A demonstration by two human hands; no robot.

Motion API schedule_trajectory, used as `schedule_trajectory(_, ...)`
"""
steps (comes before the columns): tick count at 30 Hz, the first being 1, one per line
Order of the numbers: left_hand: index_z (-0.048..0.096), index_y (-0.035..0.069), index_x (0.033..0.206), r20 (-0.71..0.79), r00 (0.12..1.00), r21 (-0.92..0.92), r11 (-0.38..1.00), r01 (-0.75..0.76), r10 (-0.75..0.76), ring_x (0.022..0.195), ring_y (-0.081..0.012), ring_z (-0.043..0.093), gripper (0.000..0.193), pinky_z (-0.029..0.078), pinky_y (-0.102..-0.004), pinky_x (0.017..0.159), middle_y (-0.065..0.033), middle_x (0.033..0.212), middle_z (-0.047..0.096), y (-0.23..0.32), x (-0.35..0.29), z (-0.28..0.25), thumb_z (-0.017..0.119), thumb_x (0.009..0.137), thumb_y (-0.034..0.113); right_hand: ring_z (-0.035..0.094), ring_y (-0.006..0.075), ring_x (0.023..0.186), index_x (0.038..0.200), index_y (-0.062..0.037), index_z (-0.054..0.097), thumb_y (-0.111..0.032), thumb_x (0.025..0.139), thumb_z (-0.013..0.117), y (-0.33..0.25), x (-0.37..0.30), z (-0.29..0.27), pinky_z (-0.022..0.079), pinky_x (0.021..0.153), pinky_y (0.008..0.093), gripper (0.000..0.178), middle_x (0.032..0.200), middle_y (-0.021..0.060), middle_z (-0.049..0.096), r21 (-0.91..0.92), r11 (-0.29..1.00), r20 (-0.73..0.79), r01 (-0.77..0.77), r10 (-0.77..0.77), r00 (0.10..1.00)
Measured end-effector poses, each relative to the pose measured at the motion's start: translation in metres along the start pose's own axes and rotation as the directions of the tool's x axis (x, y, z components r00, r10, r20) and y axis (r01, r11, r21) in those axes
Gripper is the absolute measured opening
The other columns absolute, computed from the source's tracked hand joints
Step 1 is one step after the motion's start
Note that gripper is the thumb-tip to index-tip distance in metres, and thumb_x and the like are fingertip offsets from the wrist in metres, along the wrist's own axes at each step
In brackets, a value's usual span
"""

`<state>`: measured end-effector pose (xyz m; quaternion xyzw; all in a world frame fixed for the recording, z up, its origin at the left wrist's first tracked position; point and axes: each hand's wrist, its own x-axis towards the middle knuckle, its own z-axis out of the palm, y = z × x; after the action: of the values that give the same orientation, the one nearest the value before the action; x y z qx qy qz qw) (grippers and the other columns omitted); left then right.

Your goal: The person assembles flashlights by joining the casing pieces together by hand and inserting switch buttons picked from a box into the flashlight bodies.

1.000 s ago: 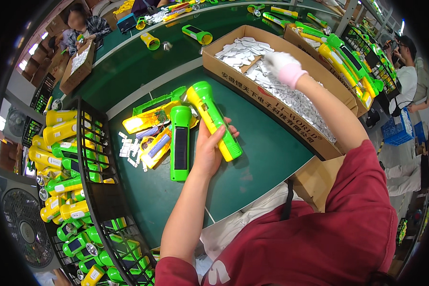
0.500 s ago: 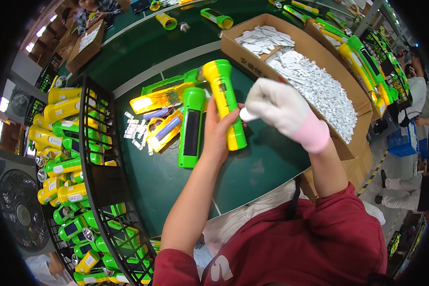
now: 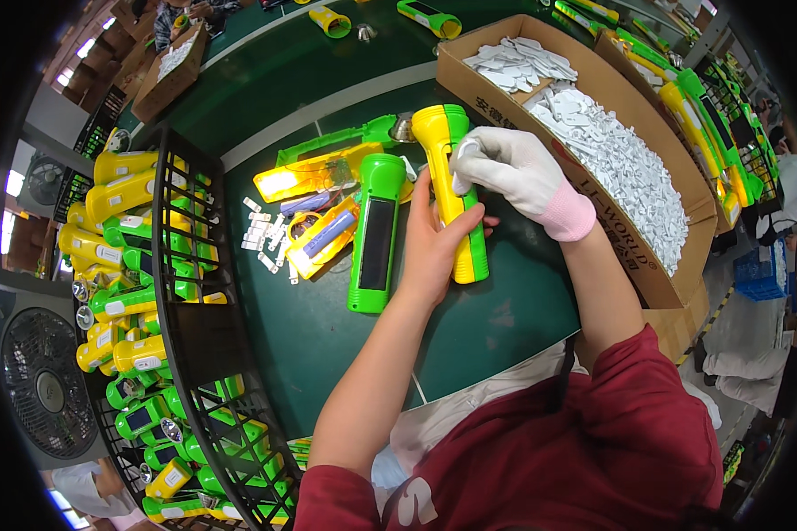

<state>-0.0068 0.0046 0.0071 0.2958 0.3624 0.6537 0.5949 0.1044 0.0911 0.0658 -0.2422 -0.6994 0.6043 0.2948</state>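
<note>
My bare left hand is wrapped round the lower body of a yellow and green flashlight, whose wide head points away from me. My right hand, in a white glove with a pink cuff, pinches a small white plastic piece at the flashlight's side, beside a dark slot. Whether the piece sits in the slot, I cannot tell. Left of my left hand lies a second green flashlight with a dark panel. Beyond it are open yellow shell halves with wiring, a blue-purple cylindrical cell and small white parts.
A cardboard box of white plastic pieces stands at the right. At the left, a black crate is piled with flashlights. A fan stands beyond it. More flashlights lie on the far green bench.
My right hand has brought the white piece up the flashlight to the slot, where the fingers now press close. The head view has shifted slightly; my left hand keeps its hold.
</note>
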Motion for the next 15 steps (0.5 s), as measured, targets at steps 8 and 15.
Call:
schedule_trajectory(8, 0.020, 0.008, 0.141, 0.085, 0.996, -0.033, 0.999, -0.006, 0.008, 0.100, -0.0282, 0.059, 0.063, 0.050, -0.0392, 0.085, -0.0139, 0.122, 0.048, -0.0038, 0.0004, 0.0016, 0.053, 0.087, 0.010, 0.055, 0.0093, 0.070, 0.077, -0.0007, 0.057, -0.016, 0.083, 0.055, 0.0012, -0.0028, -0.0060, 0.044, 0.066, 0.0244, 0.017, 0.072, 0.0039, 0.060, -0.183, 0.983, 0.018, 0.029, -0.027, 0.999)
schedule_trajectory(15, 0.022, 0.008, 0.140, 0.107, 0.994, -0.055, 0.998, -0.017, 0.023, 0.105, -0.0288, 0.057, 0.061, 0.049, -0.0405, 0.088, -0.0134, 0.123, 0.047, -0.0030, -0.0001, -0.0013, 0.052, 0.088, 0.011, 0.053, 0.0087, 0.068, 0.074, 0.0002, 0.057, -0.016, 0.083, 0.055, -0.0066, -0.0059, -0.0029, 0.044, 0.066, 0.0239, 0.018, 0.071, 0.0034, 0.059, -0.102, 0.994, 0.016, -0.038, 0.039, 0.999)
